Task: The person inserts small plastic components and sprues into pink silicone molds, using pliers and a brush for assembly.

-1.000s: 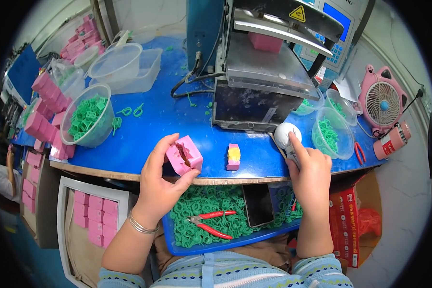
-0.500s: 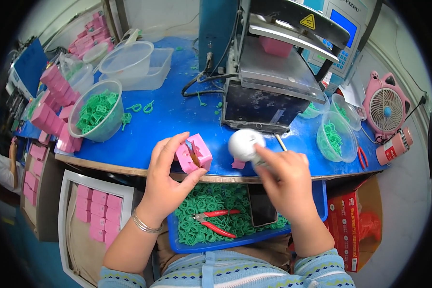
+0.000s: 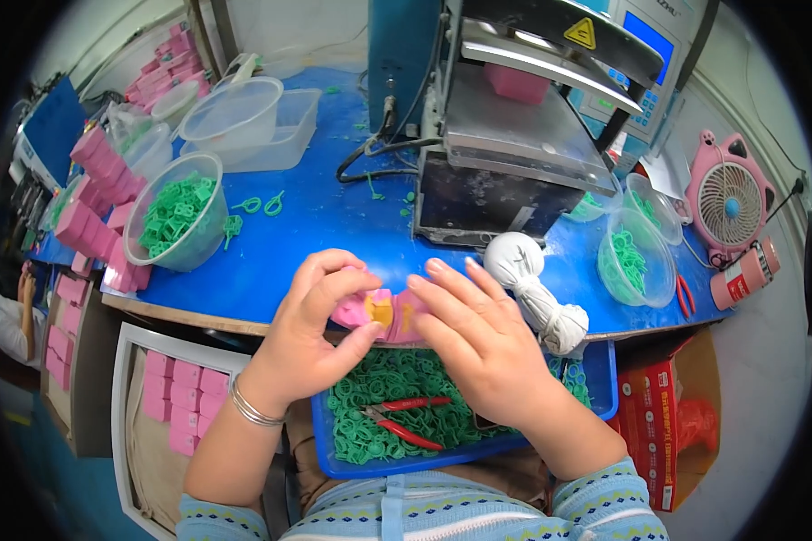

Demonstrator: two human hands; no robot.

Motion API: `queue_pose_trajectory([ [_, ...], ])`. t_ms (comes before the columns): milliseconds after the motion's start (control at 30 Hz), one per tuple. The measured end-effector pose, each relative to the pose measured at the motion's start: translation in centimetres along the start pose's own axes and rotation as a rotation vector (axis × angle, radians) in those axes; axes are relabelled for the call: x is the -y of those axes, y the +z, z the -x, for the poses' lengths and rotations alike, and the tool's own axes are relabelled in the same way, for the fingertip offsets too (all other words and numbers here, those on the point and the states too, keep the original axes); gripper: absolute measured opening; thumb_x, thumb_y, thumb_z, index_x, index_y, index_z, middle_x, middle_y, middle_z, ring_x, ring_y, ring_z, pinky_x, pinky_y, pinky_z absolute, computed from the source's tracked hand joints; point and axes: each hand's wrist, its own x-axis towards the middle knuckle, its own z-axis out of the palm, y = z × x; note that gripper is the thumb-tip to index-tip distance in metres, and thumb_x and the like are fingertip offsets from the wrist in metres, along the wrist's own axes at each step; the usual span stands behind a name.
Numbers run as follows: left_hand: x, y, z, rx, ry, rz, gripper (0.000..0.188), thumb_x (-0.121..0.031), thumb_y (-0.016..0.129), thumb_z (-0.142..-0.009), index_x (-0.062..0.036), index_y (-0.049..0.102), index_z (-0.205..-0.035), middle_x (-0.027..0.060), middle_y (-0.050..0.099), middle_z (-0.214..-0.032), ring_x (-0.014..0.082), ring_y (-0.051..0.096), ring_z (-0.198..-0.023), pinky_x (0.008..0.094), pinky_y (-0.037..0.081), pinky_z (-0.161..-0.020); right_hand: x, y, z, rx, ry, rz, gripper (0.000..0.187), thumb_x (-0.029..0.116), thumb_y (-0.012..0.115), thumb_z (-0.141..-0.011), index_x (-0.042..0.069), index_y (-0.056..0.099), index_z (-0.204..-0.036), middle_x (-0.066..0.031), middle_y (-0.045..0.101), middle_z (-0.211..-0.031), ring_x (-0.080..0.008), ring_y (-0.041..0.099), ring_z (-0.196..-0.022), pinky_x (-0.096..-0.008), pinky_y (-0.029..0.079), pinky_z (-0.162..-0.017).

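My left hand [image 3: 320, 325] is closed around a small pink block [image 3: 352, 313], gripping it between thumb and fingers. The block is parted, and yellow-brown patches show on its inner faces. At its right side is another pink part [image 3: 407, 321], against the fingertips of my right hand [image 3: 478, 338]. The right fingers are long and fanned, and the right thumb is hidden. Just right of this hand a white cloth bundle [image 3: 537, 290], round at one end and knotted at the other, lies at the table's front edge.
Below the table edge sits a blue tray [image 3: 321, 451] of green loop-shaped pieces with red-handled cutters [image 3: 406, 422]. A press [image 3: 514, 162] stands behind my hands. Clear tubs [image 3: 209, 236] of green pieces flank it, pink blocks [image 3: 108, 171] are stacked left, and a pink fan [image 3: 729, 194] stands right.
The white bundle has left my right hand and now lies on the table. My right hand has moved left to the pink block, which is spread wider, showing its yellow-brown inside.
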Motion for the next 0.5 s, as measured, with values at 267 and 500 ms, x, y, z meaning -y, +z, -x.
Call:
queue_pose_trajectory([
  [267, 2.9, -1.5, 1.5, -0.004, 0.115, -0.564, 0.031, -0.01, 0.07, -0.071, -0.0016, 0.061, -0.1, 0.0165, 0.055, -0.115, 0.0335, 0.054, -0.104, 0.039, 0.043, -0.088, 1.3, 1.1, 2.7, -0.014, -0.041, -0.116, 0.035, 0.01, 0.062, -0.063, 0.002, 0.064, -0.097, -0.0112, 0.058, -0.093, -0.0266, 0.057, -0.088, -0.035, 0.048, -0.073],
  [500, 1.0, -0.9, 1.2, 0.179, -0.06, -0.23, 0.104, -0.054, 0.08, -0.053, 0.0005, 0.034, -0.13, 0.0229, 0.037, -0.135, 0.0413, 0.032, -0.128, 0.0463, 0.028, -0.104, 1.9, 2.1, 2.5, -0.07, -0.052, -0.203, 0.039, 0.01, 0.06, -0.063, 0.002, 0.064, -0.101, -0.0107, 0.058, -0.096, -0.0239, 0.056, -0.087, -0.0335, 0.049, -0.07],
])
